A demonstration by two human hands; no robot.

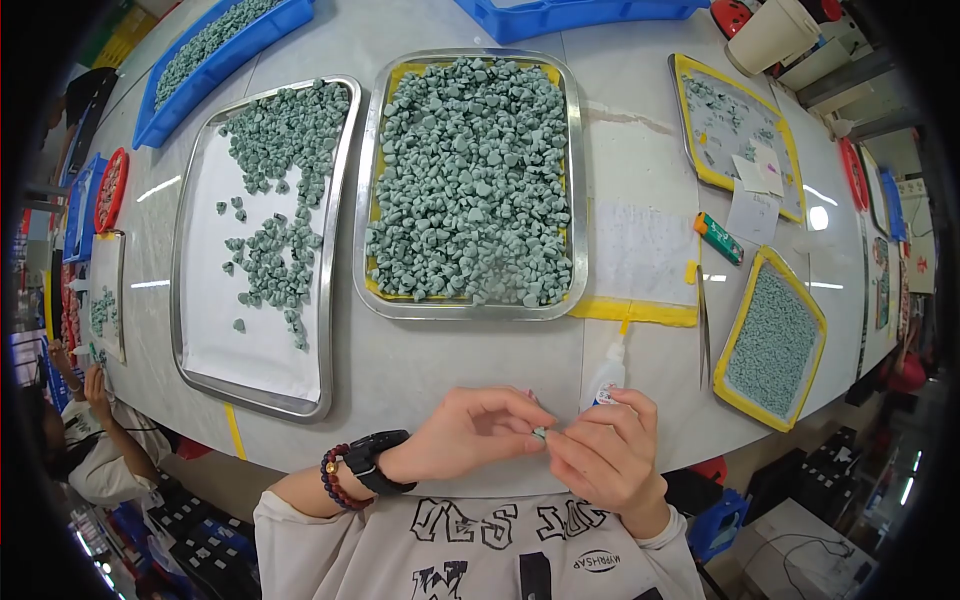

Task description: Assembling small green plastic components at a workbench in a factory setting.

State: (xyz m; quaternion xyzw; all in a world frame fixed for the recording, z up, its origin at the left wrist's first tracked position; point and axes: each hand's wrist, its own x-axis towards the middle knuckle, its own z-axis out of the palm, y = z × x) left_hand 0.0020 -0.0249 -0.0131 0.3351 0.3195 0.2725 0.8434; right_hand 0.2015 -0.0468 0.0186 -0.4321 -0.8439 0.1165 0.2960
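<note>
Over the near edge of the table, my left hand [470,436] and my right hand [612,452] meet. Between their fingertips is a small grey-green piece [540,432], pinched from both sides; its exact shape is too small to make out. Just beyond my right fingers is a white squeeze bottle [607,374] with a narrow nozzle, its lower part hidden behind them. Straight ahead, a metal tray [470,311] is heaped with similar grey-green pieces. To its left, a second metal tray [255,375], lined with white paper, bears looser clusters of them.
A yellow-edged tray [770,335] of finer green pieces lies at right, beside tweezers [703,335] and a green box cutter [719,238]. Farther back are another yellow-edged tray [735,115], a cup [772,38] and blue bins [150,110]. Another person's hand [97,392] is far left.
</note>
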